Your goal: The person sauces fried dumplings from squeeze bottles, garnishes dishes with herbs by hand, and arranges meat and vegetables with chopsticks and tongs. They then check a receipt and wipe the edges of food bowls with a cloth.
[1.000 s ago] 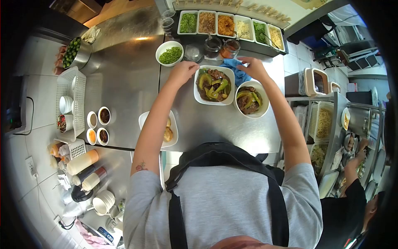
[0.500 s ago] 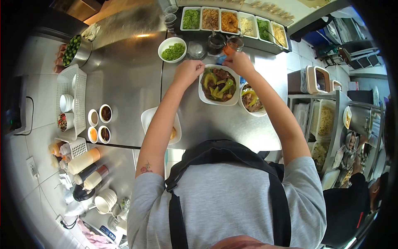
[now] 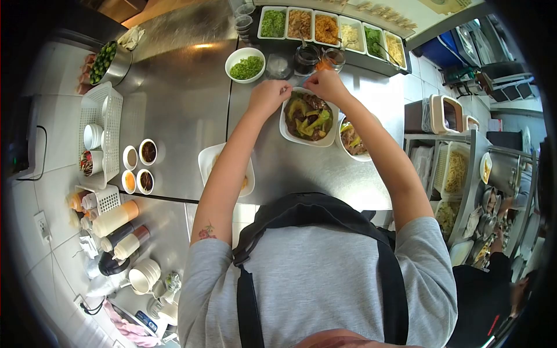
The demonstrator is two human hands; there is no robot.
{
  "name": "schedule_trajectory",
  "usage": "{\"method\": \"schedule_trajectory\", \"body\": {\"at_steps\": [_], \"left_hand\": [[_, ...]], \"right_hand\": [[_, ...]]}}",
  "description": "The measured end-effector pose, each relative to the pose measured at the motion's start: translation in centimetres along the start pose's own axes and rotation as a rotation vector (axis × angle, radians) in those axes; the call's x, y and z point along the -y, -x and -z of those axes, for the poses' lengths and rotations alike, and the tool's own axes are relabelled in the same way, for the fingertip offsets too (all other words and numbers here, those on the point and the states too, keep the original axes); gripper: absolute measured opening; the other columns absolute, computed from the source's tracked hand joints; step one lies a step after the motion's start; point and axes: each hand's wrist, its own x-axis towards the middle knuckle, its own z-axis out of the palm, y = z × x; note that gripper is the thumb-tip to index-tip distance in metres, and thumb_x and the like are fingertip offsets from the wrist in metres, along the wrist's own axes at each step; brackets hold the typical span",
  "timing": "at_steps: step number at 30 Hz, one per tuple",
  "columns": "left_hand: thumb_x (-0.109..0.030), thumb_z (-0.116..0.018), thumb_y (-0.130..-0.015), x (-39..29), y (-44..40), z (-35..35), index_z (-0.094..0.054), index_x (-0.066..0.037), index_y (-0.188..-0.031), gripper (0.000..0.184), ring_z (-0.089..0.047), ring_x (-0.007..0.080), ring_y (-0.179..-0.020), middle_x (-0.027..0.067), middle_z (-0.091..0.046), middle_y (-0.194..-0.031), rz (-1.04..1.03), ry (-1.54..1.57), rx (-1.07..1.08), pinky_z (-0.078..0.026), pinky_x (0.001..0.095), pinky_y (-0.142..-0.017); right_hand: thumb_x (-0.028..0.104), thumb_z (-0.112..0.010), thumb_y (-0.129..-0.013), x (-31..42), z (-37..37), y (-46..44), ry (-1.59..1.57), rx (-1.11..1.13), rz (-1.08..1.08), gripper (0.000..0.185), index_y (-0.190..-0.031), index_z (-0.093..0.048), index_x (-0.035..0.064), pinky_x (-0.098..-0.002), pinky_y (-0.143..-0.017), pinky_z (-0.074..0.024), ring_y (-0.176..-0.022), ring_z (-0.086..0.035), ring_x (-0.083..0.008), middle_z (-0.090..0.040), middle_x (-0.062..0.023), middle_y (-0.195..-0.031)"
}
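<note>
Head view is showing the left hand (image 3: 271,96) and the right hand (image 3: 325,85) meeting near the far edge of a white square dish (image 3: 301,141), which is resting on a shiny steel table (image 3: 174,104), right of the upper middle of the frame. Brown meat-like pieces with glossy green slices (image 3: 316,120) are filling this dish. Both hands are making a narrow pinch, with fingertips drawn close; I cannot tell if they are holding something thin or touching the rim. Under the right forearm, a white round bowl (image 3: 350,153) with similar food is partly hiding. Toward the upper middle, a white round bowl of chopped greens (image 3: 228,66) and a glass jar with dark content (image 3: 306,58) are standing near the fingers. In my judgement, good work here is asking for fingertips above the sauce, light pressure at the rim, and a forearm clear of the bowl.
</note>
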Motion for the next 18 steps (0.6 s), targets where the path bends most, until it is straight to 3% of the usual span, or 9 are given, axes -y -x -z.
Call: {"method": "schedule_trajectory", "body": {"at_steps": [7,10,13,18], "left_hand": [[-0.025,-0.063,-0.082,0.3,0.5,-0.8,-0.069,-0.010,-0.090,0.018,-0.064,0.0275,-0.072,0.0097,-0.067,-0.080,-0.083,-0.027,-0.114,-0.049,0.0370,-0.062],[-0.023,-0.064,-0.082,0.4,1.0,-0.9,-0.068,-0.009,-0.089,0.016,-0.064,0.0267,-0.071,0.0085,-0.067,-0.081,-0.106,0.020,-0.137,-0.049,0.0364,-0.062],[-0.022,-0.064,-0.078,0.2,1.7,-0.6,-0.067,-0.010,-0.084,0.013,-0.064,0.0290,-0.076,0.0095,-0.067,-0.081,-0.031,-0.009,-0.093,-0.050,0.0406,-0.067],[-0.020,-0.068,-0.076,0.6,4.1,-1.2,-0.066,-0.009,-0.083,0.013,-0.063,0.0254,-0.067,0.0080,-0.065,-0.073,0.003,0.071,-0.201,-0.048,0.0377,-0.061]], "right_hand": [[0.017,-0.073,-0.074,0.2,1.2,0.5,-0.061,0.073,-0.022,0.017,-0.088,-0.075,0.0086,-0.0308,-0.066,-0.0522,-0.069,-0.068,-0.0210,-0.070,-0.0108,-0.078],[0.017,-0.074,-0.072,-0.3,1.0,0.6,-0.129,0.079,0.079,0.018,-0.088,-0.074,0.0085,-0.0319,-0.066,-0.0523,-0.070,-0.067,-0.0216,-0.070,-0.0089,-0.078],[0.015,-0.076,-0.071,-0.5,1.0,1.3,0.024,0.000,0.275,0.015,-0.084,-0.073,0.0079,-0.0338,-0.067,-0.0527,-0.069,-0.067,-0.0229,-0.069,-0.0082,-0.077],[0.020,-0.076,-0.067,-0.2,2.8,3.1,0.139,0.010,0.082,0.014,-0.075,-0.072,0.0095,-0.0380,-0.068,-0.0522,-0.072,-0.065,-0.0297,-0.068,-0.0100,-0.074]]}}
